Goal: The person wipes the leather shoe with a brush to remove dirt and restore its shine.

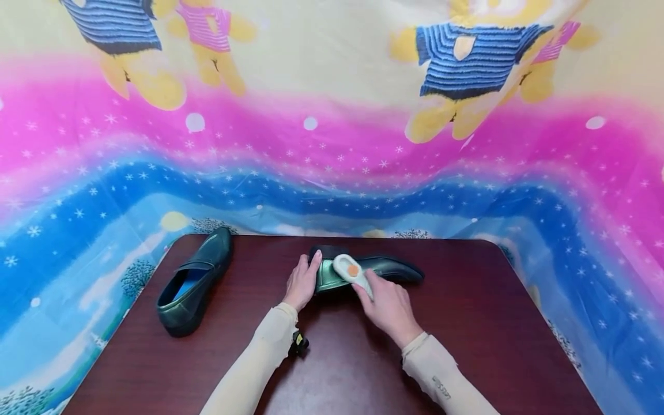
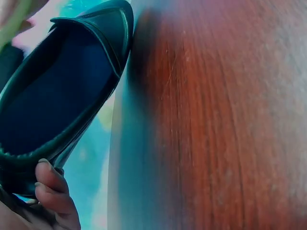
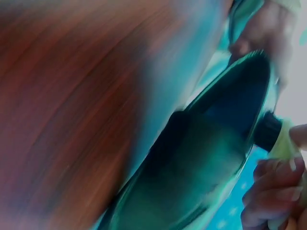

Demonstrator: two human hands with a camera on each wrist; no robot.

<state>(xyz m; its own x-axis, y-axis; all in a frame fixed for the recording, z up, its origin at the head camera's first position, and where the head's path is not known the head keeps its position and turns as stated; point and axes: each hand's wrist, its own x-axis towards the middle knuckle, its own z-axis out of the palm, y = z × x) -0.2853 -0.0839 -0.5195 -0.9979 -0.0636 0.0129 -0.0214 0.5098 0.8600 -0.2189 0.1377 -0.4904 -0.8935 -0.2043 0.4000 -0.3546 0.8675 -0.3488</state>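
A dark green loafer [image 1: 399,270] lies tipped on its side near the table's far edge, toe to the right. My left hand [image 1: 302,283] grips it by the heel; in the left wrist view, curled fingers [image 2: 56,194] show at the back of the heel. My right hand [image 1: 389,302] holds a small brush [image 1: 342,264] with a pale handle and an orange spot. In the right wrist view the black bristles [image 3: 268,130] meet the outer side of the loafer near its opening.
A second green loafer [image 1: 202,279] with a blue insole stands at the left of the dark red-brown table [image 1: 482,328]. A printed cloth [image 1: 332,150] with bears and snowflakes hangs behind the table and along its sides. A small black device [image 1: 299,343] sits at my left wrist.
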